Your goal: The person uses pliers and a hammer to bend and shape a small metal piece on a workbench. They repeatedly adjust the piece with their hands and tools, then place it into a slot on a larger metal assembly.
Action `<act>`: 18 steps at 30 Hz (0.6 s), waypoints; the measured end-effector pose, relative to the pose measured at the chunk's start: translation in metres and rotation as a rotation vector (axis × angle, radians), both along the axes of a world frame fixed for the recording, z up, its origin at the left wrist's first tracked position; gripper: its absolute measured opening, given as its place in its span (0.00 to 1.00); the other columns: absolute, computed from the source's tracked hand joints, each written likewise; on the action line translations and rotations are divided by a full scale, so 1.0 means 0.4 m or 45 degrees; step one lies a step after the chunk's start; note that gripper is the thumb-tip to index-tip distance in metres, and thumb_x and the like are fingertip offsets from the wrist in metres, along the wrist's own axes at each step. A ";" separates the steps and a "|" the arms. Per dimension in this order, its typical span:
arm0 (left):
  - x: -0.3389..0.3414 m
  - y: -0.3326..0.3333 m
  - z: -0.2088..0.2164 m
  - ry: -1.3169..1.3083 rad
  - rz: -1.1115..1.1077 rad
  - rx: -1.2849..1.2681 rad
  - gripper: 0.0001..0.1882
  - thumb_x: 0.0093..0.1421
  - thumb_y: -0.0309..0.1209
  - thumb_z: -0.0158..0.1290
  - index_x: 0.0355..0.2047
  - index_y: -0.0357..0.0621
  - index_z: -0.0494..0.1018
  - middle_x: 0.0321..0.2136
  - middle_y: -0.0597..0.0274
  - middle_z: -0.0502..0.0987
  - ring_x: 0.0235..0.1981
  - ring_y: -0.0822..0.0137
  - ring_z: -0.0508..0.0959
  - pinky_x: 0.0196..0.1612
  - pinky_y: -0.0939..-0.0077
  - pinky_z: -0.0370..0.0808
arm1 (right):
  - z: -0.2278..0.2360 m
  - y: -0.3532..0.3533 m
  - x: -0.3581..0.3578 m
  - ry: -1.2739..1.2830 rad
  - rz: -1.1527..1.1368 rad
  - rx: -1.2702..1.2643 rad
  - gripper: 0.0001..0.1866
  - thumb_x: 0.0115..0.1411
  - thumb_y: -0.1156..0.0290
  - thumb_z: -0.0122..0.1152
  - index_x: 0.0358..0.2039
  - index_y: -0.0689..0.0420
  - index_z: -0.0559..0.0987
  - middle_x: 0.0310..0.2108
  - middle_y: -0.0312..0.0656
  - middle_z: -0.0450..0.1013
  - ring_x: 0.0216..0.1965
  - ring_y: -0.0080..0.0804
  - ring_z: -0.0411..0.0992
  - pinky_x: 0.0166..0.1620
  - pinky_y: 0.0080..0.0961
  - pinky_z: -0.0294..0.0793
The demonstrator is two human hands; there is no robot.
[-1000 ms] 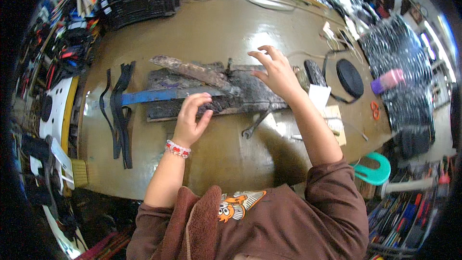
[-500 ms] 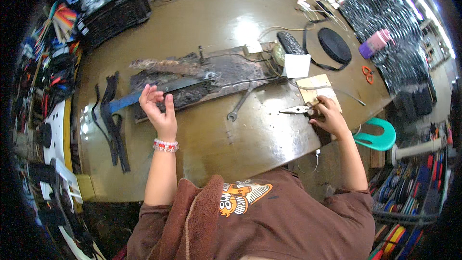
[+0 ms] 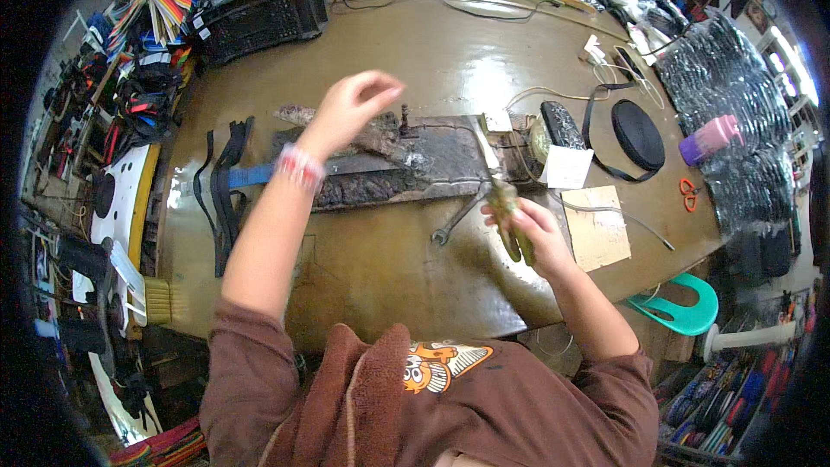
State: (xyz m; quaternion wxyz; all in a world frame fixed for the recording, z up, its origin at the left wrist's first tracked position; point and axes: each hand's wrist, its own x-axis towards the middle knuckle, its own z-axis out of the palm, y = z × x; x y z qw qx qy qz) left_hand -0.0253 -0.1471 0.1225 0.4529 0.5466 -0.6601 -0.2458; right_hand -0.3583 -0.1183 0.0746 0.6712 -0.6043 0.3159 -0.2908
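My right hand [image 3: 538,238] is closed around the handles of a pair of pliers [image 3: 508,223]. Their metal jaws point away from me, over the right part of a dark, scorched-looking board [image 3: 450,143]. Raised above the board's left part is my left hand [image 3: 350,111], empty, its fingers reaching to the right with the thumb apart. A small upright metal post [image 3: 404,118] stands on the board just beyond that hand. From the board's left side sticks out a flat strip with a blue end [image 3: 249,175]. Near the board's front edge lies a wrench [image 3: 451,223].
Black straps [image 3: 226,199] lie at the left. To the right are a cardboard piece [image 3: 596,229], a white card [image 3: 569,168], a roll of black webbing [image 3: 638,135], orange-handled scissors [image 3: 688,195] and a pink-purple bottle [image 3: 711,138]. A black crate [image 3: 264,28] stands at the far left.
My right hand has lifted the pliers off the cardboard and brought them left, turning the jaws away from me. My left hand has moved forward and right over the board.
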 end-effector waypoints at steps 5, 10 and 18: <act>-0.011 -0.239 0.043 -0.462 -0.428 0.525 0.18 0.58 0.42 0.52 0.41 0.41 0.75 0.35 0.64 0.78 0.36 0.73 0.73 0.42 0.76 0.70 | 0.007 -0.087 0.097 0.524 0.034 -0.486 0.14 0.55 0.63 0.58 0.30 0.63 0.72 0.36 0.41 0.71 0.39 0.28 0.68 0.46 0.24 0.65; -0.038 -0.331 0.016 -0.718 -0.703 0.886 0.21 0.57 0.47 0.51 0.40 0.43 0.76 0.33 0.67 0.79 0.35 0.74 0.73 0.40 0.78 0.69 | 0.010 -0.126 0.136 0.601 0.024 -0.744 0.18 0.51 0.58 0.60 0.31 0.63 0.75 0.38 0.51 0.69 0.41 0.46 0.68 0.45 0.33 0.67; -0.037 -0.350 0.004 -0.565 -0.893 0.896 0.20 0.57 0.46 0.52 0.40 0.43 0.77 0.31 0.69 0.78 0.34 0.76 0.72 0.42 0.80 0.68 | 0.025 -0.132 0.142 0.628 0.126 -0.642 0.14 0.51 0.65 0.61 0.28 0.65 0.73 0.39 0.52 0.70 0.40 0.42 0.70 0.45 0.30 0.67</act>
